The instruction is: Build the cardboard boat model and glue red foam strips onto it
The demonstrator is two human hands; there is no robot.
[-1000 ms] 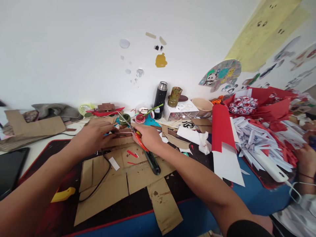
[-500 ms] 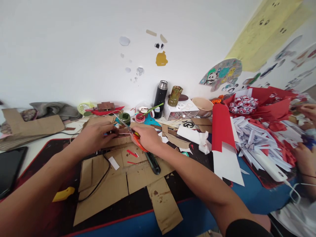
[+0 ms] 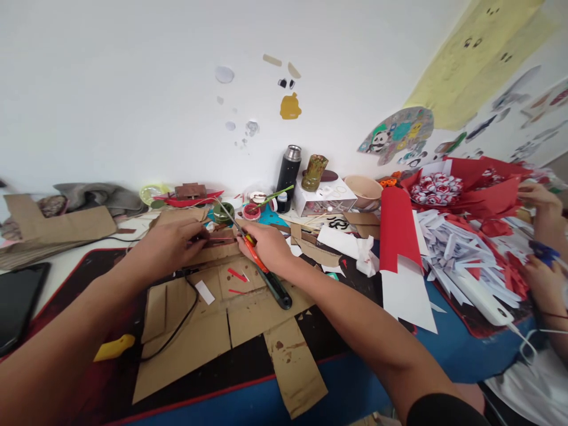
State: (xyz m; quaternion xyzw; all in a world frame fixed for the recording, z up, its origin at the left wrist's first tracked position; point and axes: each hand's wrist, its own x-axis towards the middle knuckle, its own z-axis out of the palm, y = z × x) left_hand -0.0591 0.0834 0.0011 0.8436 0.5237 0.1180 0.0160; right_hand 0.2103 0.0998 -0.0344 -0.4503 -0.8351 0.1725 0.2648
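Closed round the middle of the orange and dark green scissors (image 3: 276, 289) is my right hand (image 3: 266, 245), the metal blades pointing up and left beyond my fingers. My left hand (image 3: 177, 239) is closed to the left of it, its fingertips pinching something small and thin that I cannot make out. Both hands are over a flattened piece of brown cardboard (image 3: 190, 340). On the cardboard lie thin red strips (image 3: 237, 274) and a small white paper piece (image 3: 205, 292). Behind the hands stand a green paint jar (image 3: 223, 213) and a pink one (image 3: 251, 212).
A black flask (image 3: 288, 177) and a white box (image 3: 326, 201) stand by the wall. White paper strips (image 3: 461, 248) and red-wrapped bouquets (image 3: 483, 186) lie at the right, beside another person's hands. A black tablet (image 3: 22, 302) is at the left; a yellow handle (image 3: 114, 348) lies nearer.
The scissors have turned in my right hand, their blades now steeper and their handle end slightly right. The other person's hands at the right have moved a little left.
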